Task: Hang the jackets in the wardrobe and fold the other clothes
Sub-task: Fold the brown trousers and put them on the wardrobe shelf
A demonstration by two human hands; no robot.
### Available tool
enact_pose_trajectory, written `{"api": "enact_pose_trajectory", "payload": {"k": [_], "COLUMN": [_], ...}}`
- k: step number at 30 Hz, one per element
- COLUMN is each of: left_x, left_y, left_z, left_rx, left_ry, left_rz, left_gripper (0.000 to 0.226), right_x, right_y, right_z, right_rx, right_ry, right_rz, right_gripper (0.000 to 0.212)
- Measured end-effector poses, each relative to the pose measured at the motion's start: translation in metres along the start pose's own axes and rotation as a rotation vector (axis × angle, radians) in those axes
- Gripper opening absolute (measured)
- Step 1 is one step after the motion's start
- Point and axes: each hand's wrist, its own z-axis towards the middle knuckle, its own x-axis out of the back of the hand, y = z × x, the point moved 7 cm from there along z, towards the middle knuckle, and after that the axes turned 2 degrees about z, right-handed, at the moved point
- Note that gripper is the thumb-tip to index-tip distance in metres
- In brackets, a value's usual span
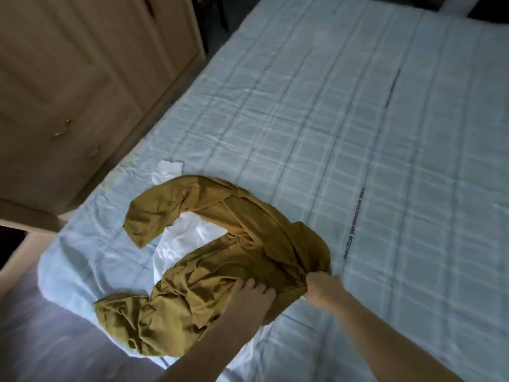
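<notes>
A mustard-yellow long-sleeved garment point(220, 244) lies crumpled on the near left corner of the bed point(358, 133), one sleeve curling up and left, the other hanging over the bed's near edge. Under it lies a white garment point(190, 238). My right hand point(323, 285) is closed on a bunch of the yellow fabric at its right end. My left hand point(250, 296) rests fingers-down on the yellow cloth just left of that; whether it is pinching the cloth is unclear.
A light wooden wardrobe point(68, 92) with closed doors and small knobs stands left of the bed, close to its corner. The bed carries a pale blue checked cover. A dark strap or band point(355, 224) lies on the cover right of the garment.
</notes>
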Motion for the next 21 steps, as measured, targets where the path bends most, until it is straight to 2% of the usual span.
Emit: {"api": "enact_pose_trajectory", "payload": {"k": [4,6,7,9,10,13,15,17,19,21], "left_x": [0.019,0.037,0.050,0.080,0.095,0.135,0.155,0.172,0.188,0.200], "left_y": [0.004,0.001,-0.001,-0.007,-0.008,0.002,0.014,0.025,0.038,0.059], "left_z": [-0.046,-0.067,-0.076,-0.096,-0.105,-0.131,-0.144,-0.146,-0.145,-0.143], "left_rx": [-0.054,-0.079,-0.095,-0.127,-0.147,-0.224,-0.263,-0.254,-0.235,-0.255], "left_ry": [-0.093,-0.075,-0.021,0.122,0.177,0.289,0.310,0.298,0.281,0.271], "left_rz": [-0.069,-0.099,-0.115,-0.176,-0.196,-0.167,-0.116,-0.201,-0.316,-0.308], "left_gripper": [0.069,0.074,0.071,0.048,0.038,0.027,0.023,0.018,0.019,0.023], "right_x": [0.003,0.013,0.021,0.037,0.046,0.069,0.077,0.080,0.080,0.081], "right_y": [0.000,0.012,0.020,0.030,0.031,0.031,0.032,0.039,0.047,0.060], "right_z": [-0.072,-0.115,-0.137,-0.179,-0.198,-0.254,-0.286,-0.315,-0.339,-0.359], "right_rx": [0.085,0.076,0.058,0.044,0.060,0.082,0.092,0.062,0.031,0.006], "right_ry": [-0.095,-0.097,-0.075,0.002,0.059,0.197,0.266,0.331,0.379,0.414], "right_rz": [0.386,0.550,0.608,0.723,0.781,0.957,1.084,1.207,1.310,1.434], "right_gripper": [0.017,0.031,0.039,0.044,0.040,0.023,0.017,0.014,0.026,0.046]}}
